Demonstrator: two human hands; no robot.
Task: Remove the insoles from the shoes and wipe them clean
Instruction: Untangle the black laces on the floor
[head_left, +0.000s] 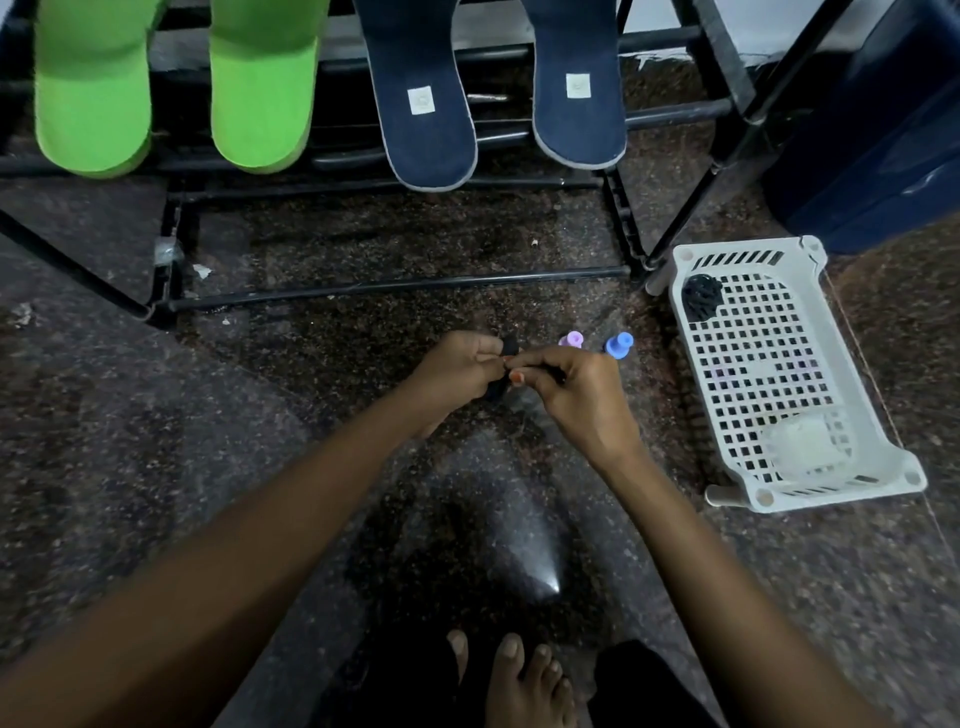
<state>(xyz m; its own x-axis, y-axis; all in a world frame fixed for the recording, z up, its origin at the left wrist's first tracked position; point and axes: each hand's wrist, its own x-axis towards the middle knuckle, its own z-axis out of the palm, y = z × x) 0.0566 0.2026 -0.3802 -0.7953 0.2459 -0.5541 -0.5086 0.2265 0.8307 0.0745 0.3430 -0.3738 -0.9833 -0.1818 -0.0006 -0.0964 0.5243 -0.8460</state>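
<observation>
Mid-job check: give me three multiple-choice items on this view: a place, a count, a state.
1. Where is the white perforated plastic basket? A hung on a wall; B on the speckled stone floor, beside the right hand; C in a lap.
2. How many bright green foam insoles lean on the black metal rack? A two; B one; C four.
3. The left hand and right hand are: A flat on the floor; B apart, idle; C together pinching a small black item.
Answers: B, it sits on the floor; A, two show side by side; C, both hands' fingers meet on it.
</observation>
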